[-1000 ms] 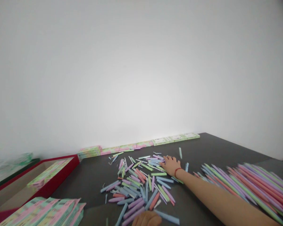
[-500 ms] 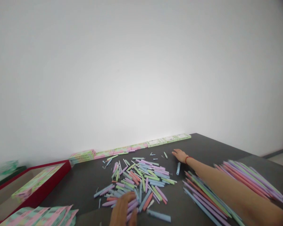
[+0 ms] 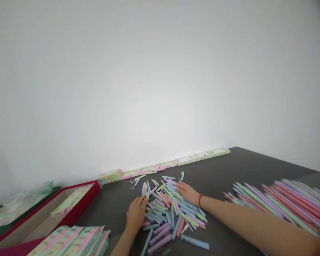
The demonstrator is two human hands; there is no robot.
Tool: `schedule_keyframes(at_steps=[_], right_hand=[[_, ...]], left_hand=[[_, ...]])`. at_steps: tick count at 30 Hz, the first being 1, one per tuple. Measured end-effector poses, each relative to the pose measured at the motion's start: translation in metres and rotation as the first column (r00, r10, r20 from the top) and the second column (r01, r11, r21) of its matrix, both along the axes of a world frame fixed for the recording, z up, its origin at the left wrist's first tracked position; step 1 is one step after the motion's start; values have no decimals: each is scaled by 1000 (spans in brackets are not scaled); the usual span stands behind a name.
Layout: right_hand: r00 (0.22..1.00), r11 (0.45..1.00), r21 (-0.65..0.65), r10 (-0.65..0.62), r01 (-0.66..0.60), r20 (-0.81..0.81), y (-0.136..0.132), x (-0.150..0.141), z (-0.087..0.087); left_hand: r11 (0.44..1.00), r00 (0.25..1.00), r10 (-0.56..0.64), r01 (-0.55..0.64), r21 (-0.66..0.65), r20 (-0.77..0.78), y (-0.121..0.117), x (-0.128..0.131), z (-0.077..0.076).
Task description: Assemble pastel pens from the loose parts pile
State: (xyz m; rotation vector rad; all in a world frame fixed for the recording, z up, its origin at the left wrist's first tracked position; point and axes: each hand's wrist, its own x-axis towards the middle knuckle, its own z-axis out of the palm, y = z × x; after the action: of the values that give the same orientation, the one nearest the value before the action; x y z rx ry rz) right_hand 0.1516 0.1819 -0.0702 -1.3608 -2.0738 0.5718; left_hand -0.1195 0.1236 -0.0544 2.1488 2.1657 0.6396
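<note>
A loose heap of short pastel plastic sticks (image 3: 166,212) in purple, blue, green and coral lies on the dark table, with thin white pieces among them. My left hand (image 3: 137,213) rests at the heap's left edge, fingers stretched forward and touching the sticks. At the upper right of the heap, my right hand (image 3: 188,193), with a red cord at the wrist, lies palm down with its fingers extended over the sticks. Neither hand visibly grips anything, though the undersides of both are hidden.
Long pastel sticks (image 3: 290,202) lie bundled at the right, partly under my right forearm. Flat boxes (image 3: 186,160) line the wall. At the left are a red tray (image 3: 92,199) with boxes inside, pink-and-green packets (image 3: 77,240) and clear plastic wrap (image 3: 26,202).
My right hand has moved left from the table onto the heap. My left hand has moved forward along its left side. Sticks are pushed closer together, and the view has shifted.
</note>
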Motion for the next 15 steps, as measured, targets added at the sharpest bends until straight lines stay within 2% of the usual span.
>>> schedule_keyframes(at_steps=[6,10,13,15], right_hand=[[987,988,52,148,-145,-64,-34,-41,0],[977,976,99,203,-196,-66,-56,-46,5],[978,970,149,202,-192,-53,-57,-34,18],[987,973,181,155,-146,-41,-41,-22,29]], left_hand=[[996,994,-83,84,-6,69,-1,38,-3],[995,987,-103,101,24,120,-14,55,-3],[993,986,-105,97,68,127,-15,52,6],[991,990,-70,55,126,120,-4,37,15]])
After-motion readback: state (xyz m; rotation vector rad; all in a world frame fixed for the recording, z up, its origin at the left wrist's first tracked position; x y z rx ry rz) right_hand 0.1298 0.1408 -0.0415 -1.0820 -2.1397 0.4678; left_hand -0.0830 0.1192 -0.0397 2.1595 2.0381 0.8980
